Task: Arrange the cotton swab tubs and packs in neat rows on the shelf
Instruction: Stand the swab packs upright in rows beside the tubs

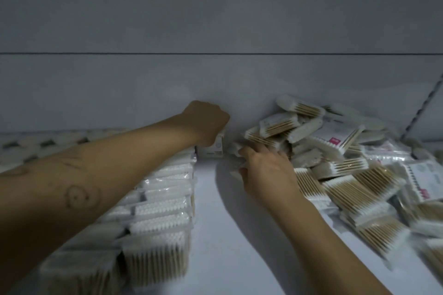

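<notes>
Cotton swab packs [335, 163] lie heaped just beyond the right hand [266, 170], its fingers spread and its hold unclear, while the left hand [206, 122] curls round one pack [214, 148], best pressed square against the neat row [165, 189] under that wrist.

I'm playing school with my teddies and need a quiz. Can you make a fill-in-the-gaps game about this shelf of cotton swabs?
1. The neat row sits on the ____ side of the shelf.
2. The left hand grips a small pack near the shelf's ____ wall.
3. The right hand touches the edge of the messy pile on the ____ side.

Missing words: left, back, right.
</notes>
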Tool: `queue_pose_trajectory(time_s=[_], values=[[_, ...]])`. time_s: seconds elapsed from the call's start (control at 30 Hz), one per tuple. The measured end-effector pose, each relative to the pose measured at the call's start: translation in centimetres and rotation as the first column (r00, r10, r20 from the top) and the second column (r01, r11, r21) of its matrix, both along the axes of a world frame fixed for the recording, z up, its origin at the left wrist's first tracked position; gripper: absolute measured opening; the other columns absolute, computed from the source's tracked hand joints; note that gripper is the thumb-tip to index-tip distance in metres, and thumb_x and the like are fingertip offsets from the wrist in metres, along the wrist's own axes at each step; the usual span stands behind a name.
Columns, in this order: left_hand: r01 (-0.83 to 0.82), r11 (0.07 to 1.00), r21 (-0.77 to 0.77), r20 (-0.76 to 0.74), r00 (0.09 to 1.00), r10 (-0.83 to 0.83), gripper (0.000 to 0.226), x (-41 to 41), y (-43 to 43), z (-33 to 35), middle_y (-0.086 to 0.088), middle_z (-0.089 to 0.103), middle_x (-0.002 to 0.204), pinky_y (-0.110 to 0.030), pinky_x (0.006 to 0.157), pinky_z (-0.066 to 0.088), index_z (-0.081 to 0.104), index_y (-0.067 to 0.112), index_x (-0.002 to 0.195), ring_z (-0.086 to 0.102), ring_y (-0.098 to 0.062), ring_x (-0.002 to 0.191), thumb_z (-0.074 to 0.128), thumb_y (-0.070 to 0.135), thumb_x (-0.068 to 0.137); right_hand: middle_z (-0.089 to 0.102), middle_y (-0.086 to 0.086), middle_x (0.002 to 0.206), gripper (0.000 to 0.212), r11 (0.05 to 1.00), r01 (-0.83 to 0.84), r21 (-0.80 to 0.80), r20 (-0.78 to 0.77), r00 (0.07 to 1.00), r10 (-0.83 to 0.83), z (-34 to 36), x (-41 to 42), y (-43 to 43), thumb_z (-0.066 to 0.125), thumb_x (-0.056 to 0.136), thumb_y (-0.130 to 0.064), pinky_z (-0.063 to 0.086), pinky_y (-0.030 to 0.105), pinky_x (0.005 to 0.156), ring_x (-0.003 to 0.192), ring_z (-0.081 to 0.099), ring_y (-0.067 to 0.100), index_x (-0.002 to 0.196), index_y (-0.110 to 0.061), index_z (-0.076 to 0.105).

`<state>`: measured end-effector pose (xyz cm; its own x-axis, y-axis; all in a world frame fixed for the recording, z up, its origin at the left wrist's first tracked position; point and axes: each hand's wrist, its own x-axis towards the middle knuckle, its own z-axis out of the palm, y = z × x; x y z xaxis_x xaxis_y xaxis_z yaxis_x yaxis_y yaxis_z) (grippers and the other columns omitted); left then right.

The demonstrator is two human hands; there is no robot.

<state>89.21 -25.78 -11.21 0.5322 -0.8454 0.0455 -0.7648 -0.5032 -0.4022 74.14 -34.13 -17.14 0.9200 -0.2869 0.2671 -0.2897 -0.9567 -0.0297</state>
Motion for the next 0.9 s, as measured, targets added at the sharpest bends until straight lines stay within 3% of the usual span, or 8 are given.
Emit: queue_pose_trajectory(time_s=[0.27,0.43,0.6,0.7,0.8,0.9], values=[[0.03,0.999,0.015,0.128,0.991,-0.032,0.025,-0.4,-0.1,-0.8,-0.01,0.059,0.115,-0.032,0.069,0.038,0.062,0.011,0.108,0.06,-0.031,0.107,0.056,0.007,0.085,0.055,0.003,0.129,0.041,0.999,0.004,0.041,-0.005,1.0,-0.003,0.4,-0.4,-0.8,0.052,0.091,-0.037,0.036,0.033,0.095,0.121,0.05,0.027,0.13,-0.026,0.051],[-0.006,0.999,-0.054,0.06,0.998,0.009,0.023,0.3,0.2,-0.1,-0.012,0.059,0.116,-0.032,0.077,0.043,0.061,0.011,0.107,0.059,-0.031,0.108,0.061,0.014,0.084,0.057,0.005,0.122,0.036,0.997,0.009,0.08,0.097,0.995,-0.016,1.0,-0.8,-1.1,0.053,0.09,-0.032,0.042,0.034,0.087,0.112,0.056,0.029,0.125,-0.022,0.053],[-0.06,0.998,0.001,0.045,0.997,0.06,0.024,-1.1,-0.3,0.3,-0.015,0.058,0.116,-0.032,0.077,0.043,0.061,0.007,0.107,0.059,-0.033,0.108,0.059,0.008,0.084,0.063,0.005,0.118,0.033,0.987,-0.023,0.161,0.078,0.997,0.011,1.5,-1.4,-2.0,0.054,0.089,-0.028,0.047,0.036,0.086,0.11,0.058,0.03,0.122,-0.027,0.059],[-0.115,0.993,0.016,0.031,0.993,0.115,0.026,-2.2,-0.4,0.4,-0.012,0.059,0.117,-0.031,0.076,0.04,0.06,0.009,0.109,0.059,-0.031,0.11,0.06,0.016,0.084,0.068,0.005,0.109,0.029,0.981,-0.022,0.191,0.121,0.993,-0.001,2.1,-2.0,-3.4,0.054,0.086,-0.018,0.046,0.035,0.08,0.105,0.059,0.031,0.112,-0.028,0.065],[-0.007,1.0,-0.001,0.091,0.996,0.007,0.034,-3.1,-0.5,0.0,-0.008,0.056,0.121,-0.032,0.085,0.037,0.054,0.015,0.116,0.051,-0.027,0.117,0.06,0.031,0.086,0.07,0.003,0.102,0.027,0.968,-0.024,0.248,0.152,0.988,-0.015,2.2,-2.4,-4.3,0.053,0.086,-0.02,0.05,0.035,0.078,0.1,0.062,0.03,0.107,-0.03,0.068],[0.164,0.984,-0.066,0.062,0.985,-0.16,0.039,-3.4,-1.2,-1.1,-0.003,0.054,0.117,-0.031,0.079,0.031,0.055,0.02,0.116,0.048,-0.024,0.113,0.061,0.044,0.085,0.069,0.002,0.1,0.024,0.977,-0.021,0.211,0.114,0.993,-0.004,2.0,-2.4,-4.4,0.05,0.089,-0.027,0.045,0.033,0.074,0.097,0.062,0.029,0.105,-0.033,0.066]])
